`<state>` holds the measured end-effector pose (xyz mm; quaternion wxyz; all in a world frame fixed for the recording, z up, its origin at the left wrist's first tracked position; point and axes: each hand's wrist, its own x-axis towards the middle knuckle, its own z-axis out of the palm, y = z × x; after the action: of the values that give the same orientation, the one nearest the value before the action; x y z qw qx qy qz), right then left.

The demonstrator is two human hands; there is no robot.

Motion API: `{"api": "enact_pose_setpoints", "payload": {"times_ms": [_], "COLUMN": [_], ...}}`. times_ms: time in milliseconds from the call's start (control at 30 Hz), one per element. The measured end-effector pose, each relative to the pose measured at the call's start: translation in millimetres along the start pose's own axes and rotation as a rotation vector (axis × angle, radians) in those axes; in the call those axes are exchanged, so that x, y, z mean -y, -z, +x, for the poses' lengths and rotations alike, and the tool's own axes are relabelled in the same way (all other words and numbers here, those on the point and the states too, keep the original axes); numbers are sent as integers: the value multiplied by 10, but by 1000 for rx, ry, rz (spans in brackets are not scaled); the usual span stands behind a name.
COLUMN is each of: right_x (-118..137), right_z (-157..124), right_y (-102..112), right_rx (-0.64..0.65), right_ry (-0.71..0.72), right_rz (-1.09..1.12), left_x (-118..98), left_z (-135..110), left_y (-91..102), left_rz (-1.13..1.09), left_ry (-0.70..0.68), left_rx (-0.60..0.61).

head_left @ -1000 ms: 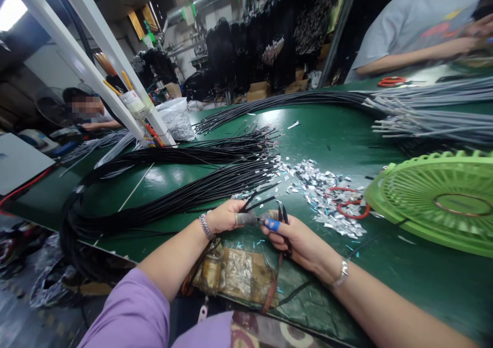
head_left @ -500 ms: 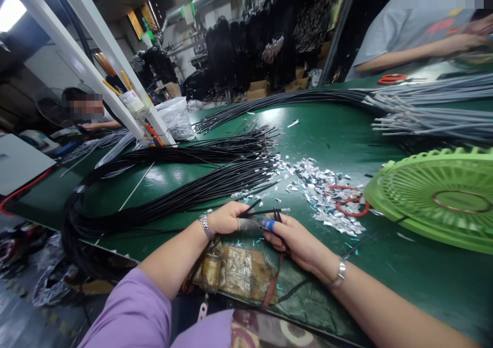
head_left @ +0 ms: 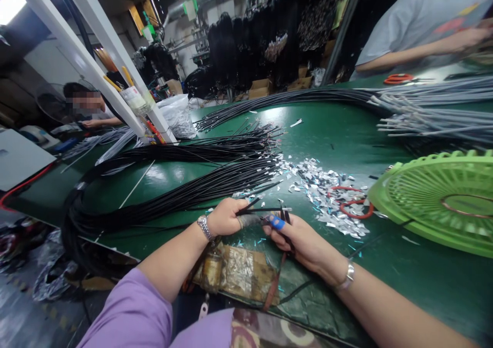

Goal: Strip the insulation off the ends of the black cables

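Note:
My left hand (head_left: 226, 218) is closed around a black cable (head_left: 265, 211) whose pale end points right. A finger of this hand is wrapped in grey tape. Close by, my right hand (head_left: 295, 235), with blue tape on its thumb, grips a small dark hand tool (head_left: 287, 215); its kind is partly hidden by the fingers. The tool's tip lies close to the taped left finger, and I cannot tell whether they touch. Beyond my left hand lies a thick bundle of black cables (head_left: 192, 188), their stripped ends toward the scraps.
Silvery foil scraps (head_left: 319, 188) lie around red-handled scissors (head_left: 356, 209). A green fan (head_left: 442, 199) stands at right, grey cables (head_left: 431, 116) behind it. A taped brown board (head_left: 242, 271) is at the near edge. A white post (head_left: 103, 55) rises at left. Two co-workers sit across the green table.
My right hand has shifted slightly right, and the dark tool has turned a little in its grip. My left hand stays on the cable. The view has moved slightly.

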<state>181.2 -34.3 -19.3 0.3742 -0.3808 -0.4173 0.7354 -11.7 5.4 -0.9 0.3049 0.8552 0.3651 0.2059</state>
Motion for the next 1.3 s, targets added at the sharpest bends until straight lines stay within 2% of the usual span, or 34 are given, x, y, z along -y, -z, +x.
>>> {"api": "enact_pose_setpoints", "payload": {"times_ms": [333, 633, 1100, 1300], "right_x": [-6, -9, 38, 27], "right_z": [1, 14, 10, 10], "right_y": [8, -45, -31, -18], "right_rx": [3, -113, -95, -79], "right_ry": [18, -27, -81, -93], "right_rz": [8, -29, 3, 45], "left_x": [-5, -17, -22, -3], "left_z": [-2, -7, 19, 18], "left_y": [0, -27, -22, -17], "left_rz": [77, 259, 182, 150], "left_ry": [-27, -92, -37, -55], "left_rx": [-19, 59, 95, 86]}}
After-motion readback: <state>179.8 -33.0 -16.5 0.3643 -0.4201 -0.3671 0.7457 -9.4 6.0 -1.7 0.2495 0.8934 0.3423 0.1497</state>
